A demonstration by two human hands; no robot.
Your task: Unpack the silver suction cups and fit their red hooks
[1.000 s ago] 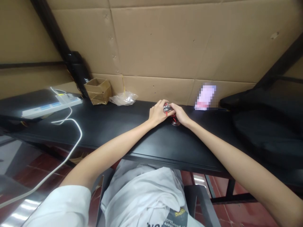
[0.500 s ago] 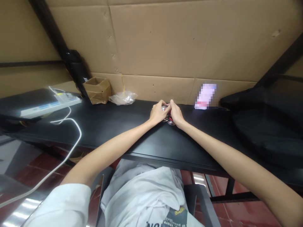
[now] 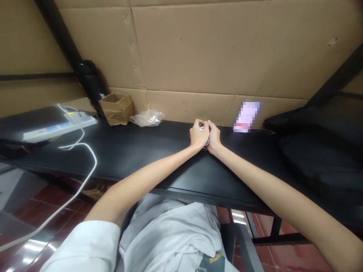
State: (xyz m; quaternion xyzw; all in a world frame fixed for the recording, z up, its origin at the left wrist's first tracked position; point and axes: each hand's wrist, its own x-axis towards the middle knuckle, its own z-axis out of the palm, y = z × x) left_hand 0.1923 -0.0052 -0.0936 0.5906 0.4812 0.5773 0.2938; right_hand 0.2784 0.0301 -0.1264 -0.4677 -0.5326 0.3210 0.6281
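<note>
At a black desk point(image 3: 136, 160) backed by a wall of taped cardboard sheets point(image 3: 184, 49), a person's two bare forearms reach forward and meet near the far edge. The left hand point(image 3: 198, 135) and right hand point(image 3: 214, 138) press close together, their fingers point(image 3: 200, 124) curled and clenched around a small shiny metal object point(image 3: 202, 129). Most of that object is hidden inside the grip, so its shape cannot be made out, though a trace of dark red shows just below the hands. Whether it touches the desktop cannot be told. Left of the hands, a small open cardboard box point(image 3: 117, 109) and a crumpled clear plastic bag point(image 3: 147, 118) sit by the wall. Farther left lies a white power strip point(image 3: 59, 128) with blue markings too small to read, its white cable point(image 3: 85, 151) looping over the desk edge toward a red tiled floor point(image 3: 53, 196). Right of the hands, a pink item point(image 3: 246, 117), blurred beyond recognition, stands at the wall beside a large black bag point(image 3: 317, 151). The person's white T-shirt point(image 3: 167, 234) carries a dark print with yellow lettering point(image 3: 214, 261), cut off and unreadable
</note>
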